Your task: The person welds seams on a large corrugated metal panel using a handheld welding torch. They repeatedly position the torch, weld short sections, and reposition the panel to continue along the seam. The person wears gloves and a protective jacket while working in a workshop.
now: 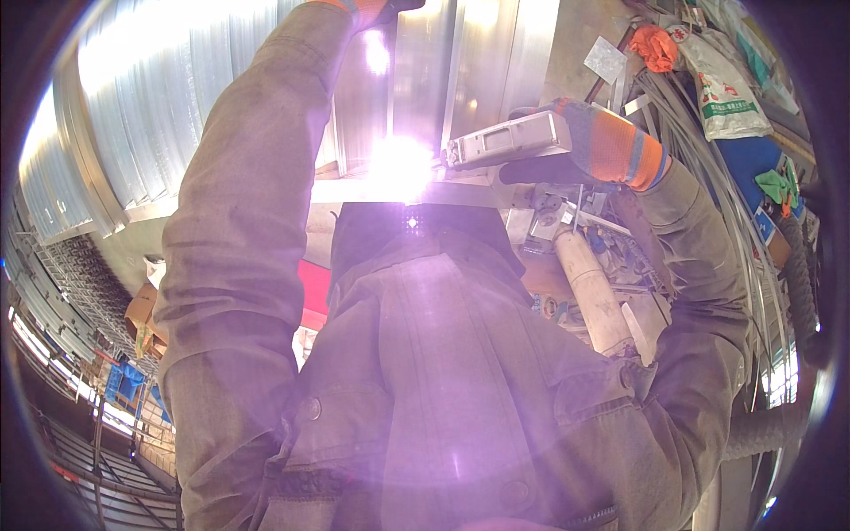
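A blinding white-violet glare (400, 168) burns at the near edge of a ribbed shiny metal sheet (425, 80), washing out what lies under it. Just right of it, my right hand (606, 142), in a grey and orange glove, is closed around a pale boxy metal tool (509, 140) with a slotted side. The tool's narrow end points toward the glare; its exact kind is unclear. My left arm stretches far forward over the sheet. At the top edge my left hand (365, 11), in an orange and dark glove, is mostly cut off, its fingers not readable.
A pale metal bar (345, 190) runs along the sheet's near edge, close to my body. Long metal strips (682, 115) lie at the right beside a white printed sack (722, 84) and an orange cloth (655, 47). A pale cylinder (591, 283) sits below my right hand.
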